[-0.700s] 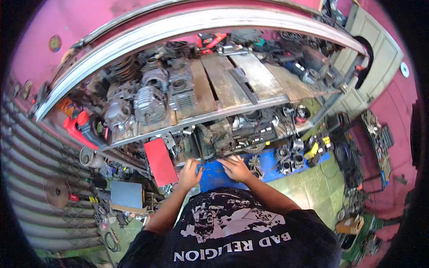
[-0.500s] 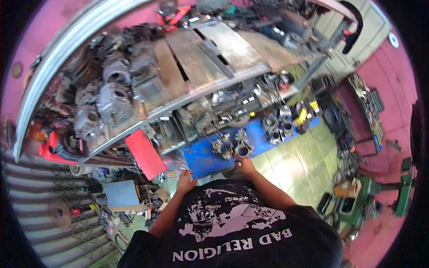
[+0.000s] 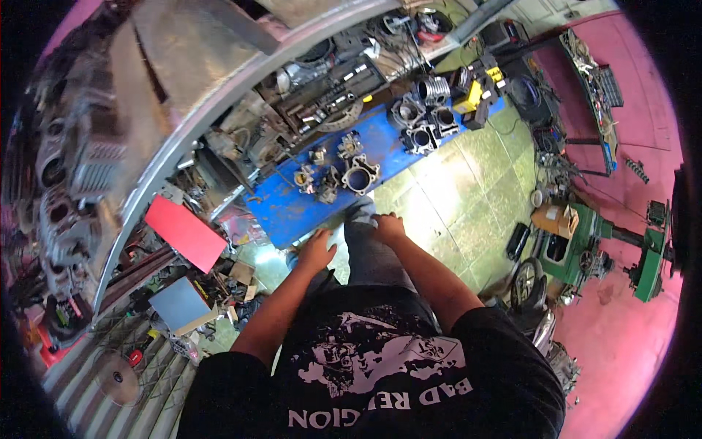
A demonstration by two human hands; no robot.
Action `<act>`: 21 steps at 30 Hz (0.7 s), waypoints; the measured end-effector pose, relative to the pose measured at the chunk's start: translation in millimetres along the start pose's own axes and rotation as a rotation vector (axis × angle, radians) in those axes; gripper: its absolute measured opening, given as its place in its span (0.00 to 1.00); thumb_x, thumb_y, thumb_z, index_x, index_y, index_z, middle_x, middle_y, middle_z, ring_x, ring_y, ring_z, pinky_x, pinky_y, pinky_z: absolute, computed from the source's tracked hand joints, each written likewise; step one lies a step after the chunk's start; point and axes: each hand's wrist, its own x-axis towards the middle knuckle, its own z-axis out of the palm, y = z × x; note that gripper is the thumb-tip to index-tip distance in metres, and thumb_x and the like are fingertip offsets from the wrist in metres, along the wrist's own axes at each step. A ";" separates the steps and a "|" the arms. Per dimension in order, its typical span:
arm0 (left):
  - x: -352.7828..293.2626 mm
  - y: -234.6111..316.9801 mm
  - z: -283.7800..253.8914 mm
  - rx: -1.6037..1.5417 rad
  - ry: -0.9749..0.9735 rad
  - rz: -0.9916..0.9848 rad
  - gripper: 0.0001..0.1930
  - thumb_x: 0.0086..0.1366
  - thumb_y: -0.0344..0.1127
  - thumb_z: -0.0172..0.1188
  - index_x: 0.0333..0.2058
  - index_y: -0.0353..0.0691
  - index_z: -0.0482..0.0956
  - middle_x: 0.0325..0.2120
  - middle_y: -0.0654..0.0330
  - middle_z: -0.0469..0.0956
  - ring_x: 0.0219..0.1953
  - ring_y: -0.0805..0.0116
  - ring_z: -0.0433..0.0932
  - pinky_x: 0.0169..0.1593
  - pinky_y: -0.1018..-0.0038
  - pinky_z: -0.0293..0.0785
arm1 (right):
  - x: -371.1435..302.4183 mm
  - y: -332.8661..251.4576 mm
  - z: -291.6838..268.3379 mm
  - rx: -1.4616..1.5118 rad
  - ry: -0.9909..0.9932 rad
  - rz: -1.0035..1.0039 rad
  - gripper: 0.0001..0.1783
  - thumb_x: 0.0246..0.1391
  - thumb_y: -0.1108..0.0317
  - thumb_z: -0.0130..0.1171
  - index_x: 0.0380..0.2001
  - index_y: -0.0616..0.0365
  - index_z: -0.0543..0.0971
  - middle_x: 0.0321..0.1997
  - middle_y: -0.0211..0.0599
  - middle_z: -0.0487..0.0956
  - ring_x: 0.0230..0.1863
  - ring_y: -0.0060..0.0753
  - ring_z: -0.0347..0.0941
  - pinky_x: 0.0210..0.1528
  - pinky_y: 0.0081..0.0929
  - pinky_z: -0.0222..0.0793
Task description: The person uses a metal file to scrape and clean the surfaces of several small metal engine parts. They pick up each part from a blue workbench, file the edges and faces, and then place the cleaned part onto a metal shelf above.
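Observation:
My left hand (image 3: 317, 252) is held low beside my left leg, at the near edge of a blue bench (image 3: 281, 214). Its fingers are apart and nothing shows in them. My right hand (image 3: 388, 227) is beside my right knee (image 3: 360, 217), fingers parted, with no object visible in it. Just beyond the knee a metal engine cylinder (image 3: 359, 176) stands on the bench, its round bore facing up. Left of it sits a carburetor-like metal part (image 3: 304, 178). Neither hand touches these parts.
More cylinders (image 3: 422, 137) stand farther right on the bench, near yellow-and-black boxes (image 3: 469, 97). A metal-edged shelf (image 3: 201, 95) overhangs the left. A red panel (image 3: 186, 233) and a grey-topped box (image 3: 183, 304) are at left. A green machine (image 3: 567, 252) stands at right.
My right hand has drawn back from the cylinder to beside my knee. My left hand has moved forward along my leg. The view has shifted, and my legs now show.

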 end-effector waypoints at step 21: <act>308.2 173.8 76.7 -0.033 0.155 0.087 0.44 0.60 0.36 0.71 0.72 0.40 0.59 0.73 0.49 0.60 0.67 0.39 0.70 0.65 0.53 0.72 | 157.6 188.9 -120.1 -0.278 0.581 0.012 0.25 0.61 0.61 0.55 0.62 0.42 0.76 0.66 0.48 0.73 0.63 0.48 0.67 0.59 0.50 0.62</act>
